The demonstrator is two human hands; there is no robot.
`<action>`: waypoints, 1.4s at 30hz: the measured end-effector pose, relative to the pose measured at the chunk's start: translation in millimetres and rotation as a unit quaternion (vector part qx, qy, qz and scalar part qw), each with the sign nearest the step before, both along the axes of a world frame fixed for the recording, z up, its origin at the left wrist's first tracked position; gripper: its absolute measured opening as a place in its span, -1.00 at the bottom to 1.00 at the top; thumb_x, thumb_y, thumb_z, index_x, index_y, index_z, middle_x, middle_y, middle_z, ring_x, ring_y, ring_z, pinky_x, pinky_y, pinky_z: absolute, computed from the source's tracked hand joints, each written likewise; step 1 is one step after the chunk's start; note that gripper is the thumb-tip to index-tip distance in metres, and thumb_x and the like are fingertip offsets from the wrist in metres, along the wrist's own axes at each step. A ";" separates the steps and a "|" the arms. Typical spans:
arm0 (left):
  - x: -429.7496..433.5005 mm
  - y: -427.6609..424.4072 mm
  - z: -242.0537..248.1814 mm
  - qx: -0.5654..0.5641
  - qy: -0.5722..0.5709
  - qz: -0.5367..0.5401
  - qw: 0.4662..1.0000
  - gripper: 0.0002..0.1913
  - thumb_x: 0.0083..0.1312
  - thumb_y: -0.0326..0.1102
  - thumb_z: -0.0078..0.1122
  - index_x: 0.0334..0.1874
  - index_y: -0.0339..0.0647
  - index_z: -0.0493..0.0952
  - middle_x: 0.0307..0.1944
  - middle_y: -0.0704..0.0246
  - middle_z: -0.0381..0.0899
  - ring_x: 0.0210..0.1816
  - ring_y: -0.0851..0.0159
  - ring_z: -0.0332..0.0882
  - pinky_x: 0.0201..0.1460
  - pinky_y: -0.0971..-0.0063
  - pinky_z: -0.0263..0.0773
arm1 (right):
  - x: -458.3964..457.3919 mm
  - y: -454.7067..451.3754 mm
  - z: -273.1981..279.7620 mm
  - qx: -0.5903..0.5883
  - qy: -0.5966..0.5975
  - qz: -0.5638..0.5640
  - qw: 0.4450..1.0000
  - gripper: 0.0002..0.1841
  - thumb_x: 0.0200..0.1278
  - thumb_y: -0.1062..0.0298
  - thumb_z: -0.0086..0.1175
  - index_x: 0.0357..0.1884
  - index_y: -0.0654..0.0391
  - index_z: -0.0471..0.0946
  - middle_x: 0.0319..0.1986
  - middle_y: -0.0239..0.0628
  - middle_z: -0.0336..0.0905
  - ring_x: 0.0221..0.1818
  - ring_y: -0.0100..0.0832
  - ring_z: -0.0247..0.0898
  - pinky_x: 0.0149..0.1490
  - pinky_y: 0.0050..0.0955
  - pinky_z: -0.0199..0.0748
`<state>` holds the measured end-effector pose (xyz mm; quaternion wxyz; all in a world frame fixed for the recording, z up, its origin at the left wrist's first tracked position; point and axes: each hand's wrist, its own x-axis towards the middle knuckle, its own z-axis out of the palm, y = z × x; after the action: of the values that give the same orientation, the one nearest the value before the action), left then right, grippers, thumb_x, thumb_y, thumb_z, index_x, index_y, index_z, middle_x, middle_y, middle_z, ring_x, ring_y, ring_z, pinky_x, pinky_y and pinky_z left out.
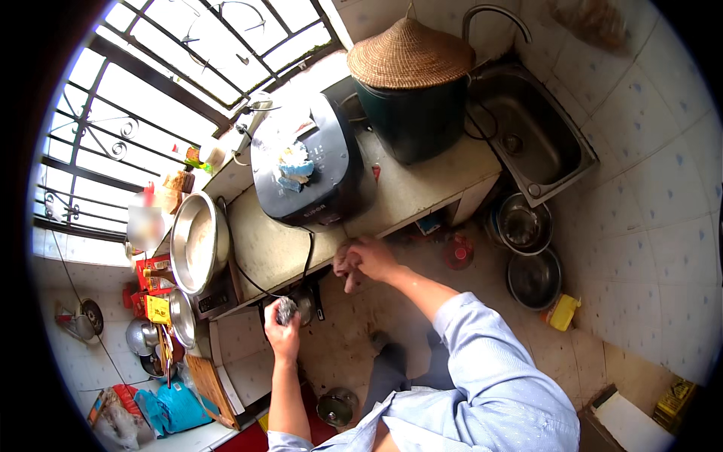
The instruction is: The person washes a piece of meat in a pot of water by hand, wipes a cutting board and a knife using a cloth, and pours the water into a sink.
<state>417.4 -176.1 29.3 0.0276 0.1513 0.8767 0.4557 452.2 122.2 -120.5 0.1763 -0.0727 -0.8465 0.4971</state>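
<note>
My left hand [282, 333] is closed around a steel-wool scourer [286, 311] in front of the counter's edge. To its right, my right hand [371, 259] grips a crumpled pinkish cloth [347, 265], part of which hangs down beside the counter's front edge. Beyond both hands, a dark Supor rice cooker [333, 186] stands on the counter [418, 195]. Blue and whitish sponge pieces [296, 169] lie on its lid. A black power cord [309, 257] hangs over the counter's edge between my hands.
A woven conical lid [411, 56] covers a dark green bucket [415, 118] beside the steel sink [536, 124]. At left stand a large metal basin [195, 243] and an induction cooker [217, 299]. Metal bowls [534, 277], a yellow-labelled jug [562, 312] and a lidded pot [337, 407] are on the floor.
</note>
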 end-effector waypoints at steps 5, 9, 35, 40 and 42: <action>-101.9 4.1 -20.3 -0.049 -0.049 0.068 0.995 -0.64 0.13 -0.40 0.34 0.01 -0.25 0.59 -0.11 0.26 0.60 -0.06 0.24 0.59 0.11 0.41 0.47 | 19.6 87.7 9.7 -0.028 0.016 -0.287 0.957 -0.65 -0.02 0.44 0.32 -0.11 0.07 0.62 -0.16 -0.08 0.55 -0.01 -0.09 0.50 0.08 -0.22 0.49; -187.6 46.9 -36.5 -0.220 0.046 0.069 0.972 -0.53 0.11 -0.20 0.32 0.10 -0.15 0.60 0.05 0.07 0.53 0.13 -0.02 0.53 0.25 0.20 0.42 | -3.2 149.5 17.4 0.150 -0.140 -0.406 0.890 -0.43 0.05 0.21 0.37 0.18 -0.07 0.50 0.04 -0.03 0.43 0.12 0.12 0.33 0.18 0.03 0.38; -89.4 24.8 -67.1 0.118 -0.251 -0.025 0.960 -0.80 0.42 -0.43 0.20 0.04 -0.25 0.52 -0.20 0.45 0.58 -0.35 0.47 0.61 -0.38 0.65 0.48 | 12.3 73.1 30.7 -0.201 -0.105 -0.193 0.955 -0.49 -0.13 0.56 0.32 0.01 0.15 0.57 -0.19 -0.26 0.62 -0.11 -0.34 0.55 0.03 -0.32 0.53; -72.3 30.0 -62.8 0.143 -0.253 -0.007 0.957 -0.78 0.43 -0.42 0.22 0.06 -0.23 0.50 -0.18 0.43 0.58 -0.38 0.48 0.60 -0.42 0.67 0.49 | 81.2 122.1 111.0 -0.380 0.066 -0.352 0.853 -0.63 0.00 0.53 0.33 -0.07 0.22 0.60 -0.18 -0.36 0.69 -0.14 -0.47 0.57 0.03 -0.41 0.53; -65.6 24.1 -57.1 0.119 -0.225 0.025 0.967 -0.79 0.43 -0.44 0.20 0.07 -0.23 0.50 -0.17 0.42 0.58 -0.40 0.47 0.60 -0.45 0.68 0.47 | 105.5 165.4 116.2 -0.387 0.104 -0.372 0.837 -0.60 0.01 0.49 0.38 -0.05 0.23 0.59 -0.16 -0.34 0.68 -0.12 -0.47 0.56 0.07 -0.43 0.51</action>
<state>351.7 -152.0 -27.7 0.1946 0.0248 0.7908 0.5797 557.7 287.6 -4.3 0.3925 -0.3927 -0.4713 0.6854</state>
